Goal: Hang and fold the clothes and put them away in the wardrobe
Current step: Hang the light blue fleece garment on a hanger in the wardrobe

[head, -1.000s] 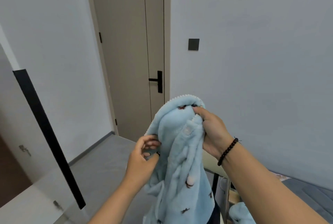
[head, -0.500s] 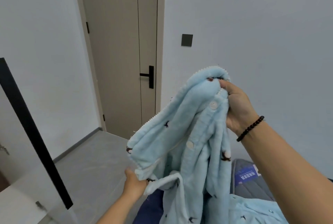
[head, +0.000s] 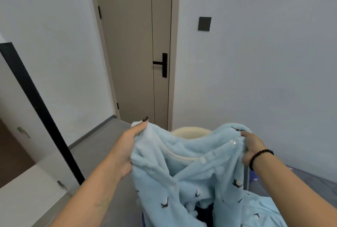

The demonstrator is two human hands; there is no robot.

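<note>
A fluffy light-blue pyjama top with small dark bird prints and clear round buttons is stretched out between both hands. My left hand grips its upper left corner, the thumb with a dark nail on top of the fabric. My right hand, with a black bead bracelet on the wrist, grips the upper right corner by the button edge. The rest of the top hangs down over more light-blue fabric lying below.
A closed beige door with a black handle stands ahead. A cream chair back shows behind the top. A black-framed mirror leans at the left. Grey floor lies to the left, a grey bed surface at the right.
My left hand has risen from the lower edge to the upper left corner. My right hand has come down, so the top is now spread wide and lower. The view has tilted down.
</note>
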